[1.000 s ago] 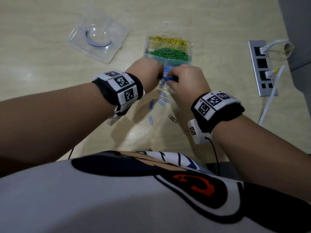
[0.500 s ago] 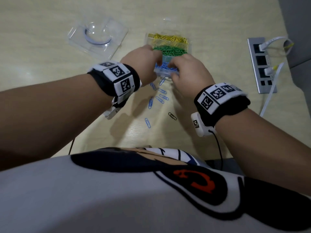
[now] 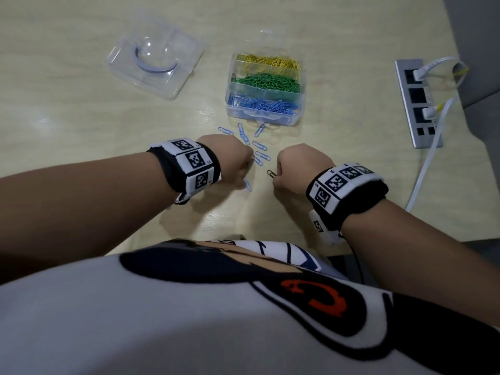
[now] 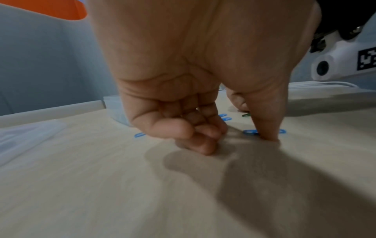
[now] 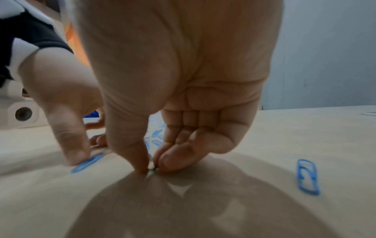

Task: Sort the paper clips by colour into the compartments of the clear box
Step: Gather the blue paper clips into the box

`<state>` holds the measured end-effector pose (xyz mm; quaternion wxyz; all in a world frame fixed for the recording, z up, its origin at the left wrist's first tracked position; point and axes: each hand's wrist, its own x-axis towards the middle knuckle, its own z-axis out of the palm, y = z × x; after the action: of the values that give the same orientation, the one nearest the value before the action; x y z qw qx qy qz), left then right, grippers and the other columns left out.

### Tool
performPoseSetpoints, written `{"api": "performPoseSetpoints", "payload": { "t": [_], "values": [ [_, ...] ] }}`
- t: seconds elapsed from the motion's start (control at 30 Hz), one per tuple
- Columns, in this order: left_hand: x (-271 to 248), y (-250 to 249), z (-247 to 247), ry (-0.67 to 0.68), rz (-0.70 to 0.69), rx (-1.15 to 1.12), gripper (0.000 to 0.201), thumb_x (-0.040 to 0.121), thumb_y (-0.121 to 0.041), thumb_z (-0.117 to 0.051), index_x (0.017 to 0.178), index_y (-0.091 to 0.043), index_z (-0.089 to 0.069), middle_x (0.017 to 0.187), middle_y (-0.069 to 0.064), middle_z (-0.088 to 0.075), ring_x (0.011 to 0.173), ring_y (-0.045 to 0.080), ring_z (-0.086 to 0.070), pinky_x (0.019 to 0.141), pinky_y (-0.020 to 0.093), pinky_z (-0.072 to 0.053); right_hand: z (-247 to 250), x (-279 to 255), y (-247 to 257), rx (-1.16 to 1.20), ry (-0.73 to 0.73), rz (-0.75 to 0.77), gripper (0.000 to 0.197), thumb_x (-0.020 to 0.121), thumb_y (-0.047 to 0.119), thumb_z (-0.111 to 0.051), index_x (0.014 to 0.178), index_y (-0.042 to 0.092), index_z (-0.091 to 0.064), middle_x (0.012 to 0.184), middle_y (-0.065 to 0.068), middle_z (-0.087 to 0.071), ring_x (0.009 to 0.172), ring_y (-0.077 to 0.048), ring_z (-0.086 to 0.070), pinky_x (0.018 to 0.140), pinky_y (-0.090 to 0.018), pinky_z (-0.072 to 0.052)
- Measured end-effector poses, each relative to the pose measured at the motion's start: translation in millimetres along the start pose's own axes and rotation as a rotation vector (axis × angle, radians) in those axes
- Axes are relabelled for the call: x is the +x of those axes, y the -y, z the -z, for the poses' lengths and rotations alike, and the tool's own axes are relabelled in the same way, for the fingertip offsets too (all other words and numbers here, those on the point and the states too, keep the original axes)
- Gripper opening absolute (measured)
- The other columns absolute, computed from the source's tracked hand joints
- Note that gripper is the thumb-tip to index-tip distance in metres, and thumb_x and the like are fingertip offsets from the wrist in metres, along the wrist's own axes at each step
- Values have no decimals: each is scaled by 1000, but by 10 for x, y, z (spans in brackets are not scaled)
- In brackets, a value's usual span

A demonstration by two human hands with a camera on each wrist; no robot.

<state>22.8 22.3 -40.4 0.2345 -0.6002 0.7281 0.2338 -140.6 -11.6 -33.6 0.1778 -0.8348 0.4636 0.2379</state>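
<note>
Several blue paper clips [image 3: 259, 145] lie loose on the table [image 3: 81, 125], just on the near side of the clear box [image 3: 266, 90], and one dark clip [image 3: 271, 174] lies nearer to me than those. I have my right hand [image 3: 299, 166] down on that dark clip, thumb and forefinger pinching it against the wood, which I judge is the way to lift something so thin and flat. My left hand [image 3: 230, 161] has its thumb pressing a blue clip [image 3: 247, 185] to the table with the other fingers curled under, likely to slide or tip it up for a grip.

Inside the box, the compartment nearest me holds blue clips, the one beyond it green clips [image 3: 266, 80], the farthest yellow clips [image 3: 269, 62]. I cannot tell which compartment is meant for the dark one.

Left of the box lies a clear lid [image 3: 157, 58]; right of it a socket strip [image 3: 416, 104] with white cables [image 3: 430, 158]
</note>
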Motion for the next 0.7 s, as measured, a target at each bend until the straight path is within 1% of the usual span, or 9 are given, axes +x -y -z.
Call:
{"api": "performPoseSetpoints", "payload": {
  "t": [0.13, 0.2, 0.3, 0.37, 0.43, 0.5, 0.57, 0.63, 0.7],
  "values": [
    [55, 20, 62, -138, 64, -49, 22, 87, -42, -54, 91, -22, -47, 80, 1, -47, 79, 28, -49, 62, 31, -38, 14, 27, -1, -65, -55, 2, 18, 86, 30, -56, 89, 13, -59, 81, -4, -52, 76, -26, -49, 61, -29, -35],
    [87, 41, 87, -234, 73, -61, 23, 89, -38, -51, 95, -16, -49, 94, 8, -54, 87, 32, -56, 62, 33, -39, 13, 54, -6, -51, -102, 18, 17, 87, 28, -54, 95, 13, -57, 89, -7, -54, 81, -28, -50, 64, -31, -34],
    [107, 76, 91, -296, 68, -122, 46, 83, -46, -61, 112, -13, -50, 113, 12, -52, 102, 34, -55, 72, 38, -44, -1, 110, -36, 49, -195, 1, 24, 88, 29, -56, 103, 11, -57, 104, -10, -58, 93, -30, -57, 66, -31, -35],
    [107, 76, 57, -288, 50, -144, 68, 71, -59, -68, 120, -17, -48, 119, 10, -49, 108, 34, -50, 82, 40, -46, 6, 144, -41, 84, -226, -26, 25, 89, 29, -55, 105, 10, -58, 108, -12, -58, 97, -30, -57, 68, -29, -35],
    [117, 56, 13, -286, 42, -111, 79, 63, -66, -71, 122, -20, -45, 120, 8, -46, 111, 33, -46, 86, 42, -46, 23, 188, -35, 66, -226, -38, 24, 91, 26, -53, 106, 9, -60, 109, -13, -60, 99, -30, -58, 69, -29, -34],
    [129, 42, 7, -283, 42, -84, 73, 69, -61, -70, 123, -19, -46, 121, 9, -45, 112, 34, -45, 86, 43, -46, 50, 219, -29, 45, -211, -41, 23, 91, 26, -54, 104, 9, -61, 106, -13, -61, 95, -29, -58, 67, -29, -34],
    [149, 55, 42, -304, 45, -105, 49, 83, -47, -62, 119, -15, -50, 119, 11, -48, 110, 35, -47, 84, 42, -45, 73, 239, -33, 32, -192, -45, 22, 89, 28, -55, 99, 9, -59, 104, -12, -60, 87, -28, -55, 65, -30, -34],
    [174, 81, 83, -338, 54, -135, 29, 93, -35, -50, 111, -13, -54, 113, 13, -51, 105, 36, -50, 80, 41, -45, 91, 247, -39, 21, -167, -45, 25, 89, 32, -56, 100, 10, -58, 104, -12, -59, 89, -29, -55, 65, -31, -34],
    [211, 100, 117, -333, 51, -129, 28, 97, -31, -43, 110, -11, -56, 112, 14, -53, 104, 36, -52, 80, 40, -44, 105, 264, -38, 6, -145, -29, 25, 90, 35, -55, 100, 12, -57, 104, -10, -58, 92, -28, -56, 65, -31, -35]
  ]
}}
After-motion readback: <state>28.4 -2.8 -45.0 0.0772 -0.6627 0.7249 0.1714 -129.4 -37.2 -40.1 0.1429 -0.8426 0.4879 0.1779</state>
